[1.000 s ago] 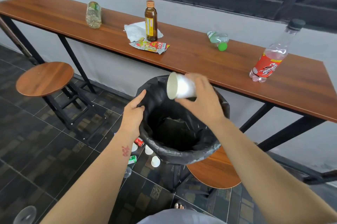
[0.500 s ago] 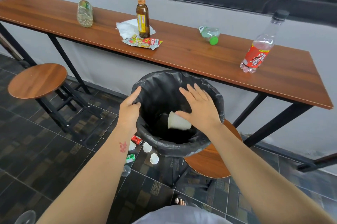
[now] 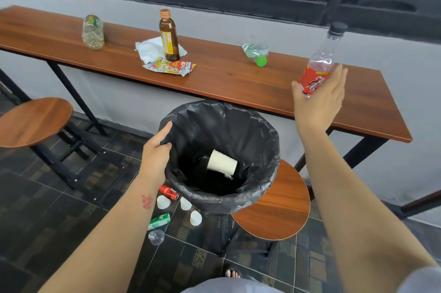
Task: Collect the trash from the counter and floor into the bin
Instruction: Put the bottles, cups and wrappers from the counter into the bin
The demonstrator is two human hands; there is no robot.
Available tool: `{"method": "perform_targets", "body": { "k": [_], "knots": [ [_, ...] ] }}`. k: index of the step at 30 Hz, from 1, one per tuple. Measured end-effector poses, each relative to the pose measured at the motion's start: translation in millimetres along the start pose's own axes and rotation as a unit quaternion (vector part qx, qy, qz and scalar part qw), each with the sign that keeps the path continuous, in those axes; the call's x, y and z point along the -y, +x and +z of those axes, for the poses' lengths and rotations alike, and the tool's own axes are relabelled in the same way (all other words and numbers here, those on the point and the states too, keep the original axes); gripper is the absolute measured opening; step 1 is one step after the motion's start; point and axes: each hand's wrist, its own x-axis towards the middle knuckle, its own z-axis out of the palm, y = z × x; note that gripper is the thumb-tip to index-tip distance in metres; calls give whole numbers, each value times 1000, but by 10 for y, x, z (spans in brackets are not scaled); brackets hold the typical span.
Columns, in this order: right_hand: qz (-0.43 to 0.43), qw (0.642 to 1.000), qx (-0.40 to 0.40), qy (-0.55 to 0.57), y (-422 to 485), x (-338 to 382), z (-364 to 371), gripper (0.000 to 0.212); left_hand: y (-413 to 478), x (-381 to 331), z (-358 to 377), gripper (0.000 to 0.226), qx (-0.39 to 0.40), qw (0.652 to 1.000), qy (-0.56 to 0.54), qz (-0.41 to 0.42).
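Observation:
A bin lined with a black bag (image 3: 260,130) stands on a stool below the counter, with a white paper cup (image 3: 222,163) lying inside. My left hand (image 3: 156,154) grips the bag's left rim. My right hand (image 3: 319,99) is open, fingers spread, right in front of the upright red-label bottle (image 3: 321,61) on the wooden counter (image 3: 226,78), not closed around it. Also on the counter are a brown bottle (image 3: 169,36), a snack wrapper (image 3: 170,67), crumpled paper (image 3: 150,50), a green-cap bottle (image 3: 255,53) and a clear jar (image 3: 93,32).
On the floor left of the bin lie a red can (image 3: 168,192), a green can (image 3: 159,221), three small white cups (image 3: 163,202) and a clear plastic cup (image 3: 156,236). A second round stool (image 3: 33,121) stands at left. The bin's stool seat (image 3: 281,206) juts out at right.
My right hand let the white cup fall into the bin, then rose up and right to the red-label bottle. My left hand stayed on the bag rim.

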Motion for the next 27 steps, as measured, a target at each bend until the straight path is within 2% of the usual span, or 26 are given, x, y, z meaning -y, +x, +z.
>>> {"method": "perform_targets", "body": {
  "k": [4,8,13,17,20,22,24,27],
  "knots": [
    [80,995,49,45,216,-7,153,97,-11,-22,22,52,4,1000,-4,-1],
    [130,986,68,75,296,-67,265,77,2,-20,28,53,5,1000,0,2],
    [126,982,56,125,232,-56,264,63,9,-38,64,51,-14,1000,19,3],
    [55,980,98,162,-113,112,125,64,6,-60,97,49,-23,999,35,4],
    [-26,962,186,196,-529,222,23,63,11,-59,113,49,-27,998,49,8],
    [-76,943,277,170,-762,250,4,62,15,-53,112,48,-27,998,58,12],
    [-126,912,380,92,-919,256,37,61,14,-49,100,48,-25,998,58,13],
    [-211,833,506,-72,-1057,223,194,60,-10,-37,78,53,-15,999,28,7]
  ]
}}
